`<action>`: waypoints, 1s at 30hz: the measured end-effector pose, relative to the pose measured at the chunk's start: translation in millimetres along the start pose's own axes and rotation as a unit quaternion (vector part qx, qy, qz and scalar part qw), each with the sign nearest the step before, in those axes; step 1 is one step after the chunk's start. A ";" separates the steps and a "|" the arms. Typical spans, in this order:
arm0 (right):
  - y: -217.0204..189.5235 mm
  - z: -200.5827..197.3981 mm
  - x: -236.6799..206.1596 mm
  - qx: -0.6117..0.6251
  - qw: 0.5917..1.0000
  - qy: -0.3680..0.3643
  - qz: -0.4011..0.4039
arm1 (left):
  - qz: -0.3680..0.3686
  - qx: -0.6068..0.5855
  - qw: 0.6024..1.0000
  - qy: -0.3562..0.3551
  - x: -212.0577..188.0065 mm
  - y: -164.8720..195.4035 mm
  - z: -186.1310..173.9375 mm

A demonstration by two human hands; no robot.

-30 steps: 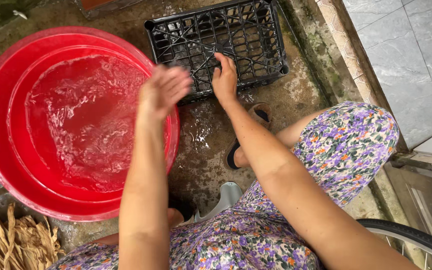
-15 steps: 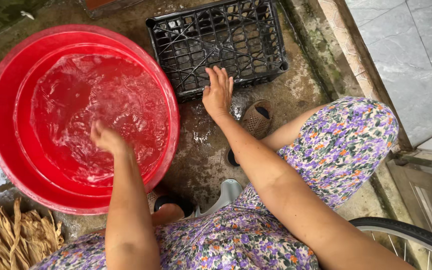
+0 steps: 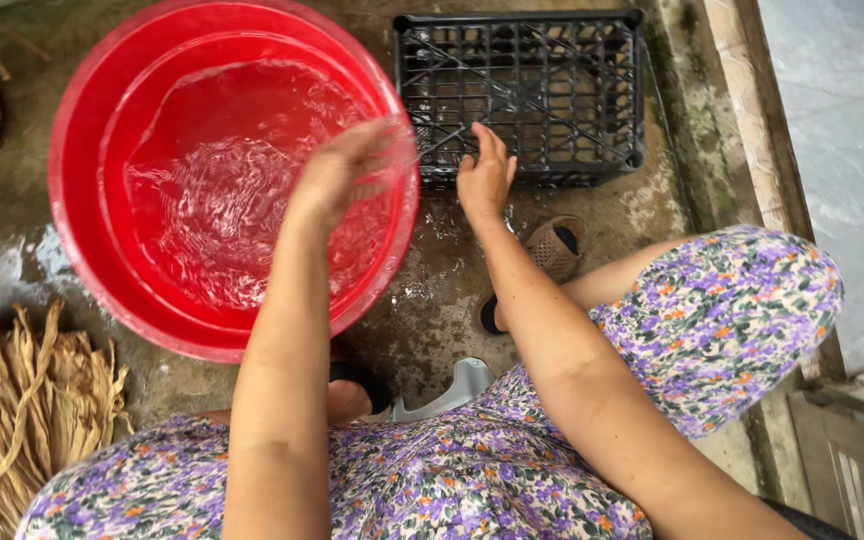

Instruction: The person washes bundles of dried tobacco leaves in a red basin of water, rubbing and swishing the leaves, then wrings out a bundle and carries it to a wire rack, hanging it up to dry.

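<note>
One hand (image 3: 337, 175) now up out of the basin (image 3: 82, 140).

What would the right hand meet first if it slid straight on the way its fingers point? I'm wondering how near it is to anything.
The right hand points up the picture at the black plastic crate; its fingertips already look to be at the near wall.

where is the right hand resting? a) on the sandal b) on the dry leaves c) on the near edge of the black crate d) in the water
c, the right hand lies flat on the near edge of the black crate, apart from the red basin, where the left hand is.
</note>
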State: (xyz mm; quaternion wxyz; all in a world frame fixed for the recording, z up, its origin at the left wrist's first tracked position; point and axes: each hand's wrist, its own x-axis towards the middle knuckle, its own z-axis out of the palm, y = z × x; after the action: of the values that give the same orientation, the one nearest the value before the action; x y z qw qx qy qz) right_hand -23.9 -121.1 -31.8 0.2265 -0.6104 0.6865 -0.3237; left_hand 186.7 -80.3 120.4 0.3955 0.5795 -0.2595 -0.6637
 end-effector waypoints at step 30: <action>-204.0 189.5 -186.7 -0.019 0.748 -0.629 -0.212 | 0.255 0.420 0.666 0.561 -347.8 16.2 -247.0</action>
State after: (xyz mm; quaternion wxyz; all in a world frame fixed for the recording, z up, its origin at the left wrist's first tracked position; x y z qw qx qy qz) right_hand 279.4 21.7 -30.8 0.5208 -0.8100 0.2475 0.1073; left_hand 436.5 226.0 281.7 0.3345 0.8584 -0.3776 0.0929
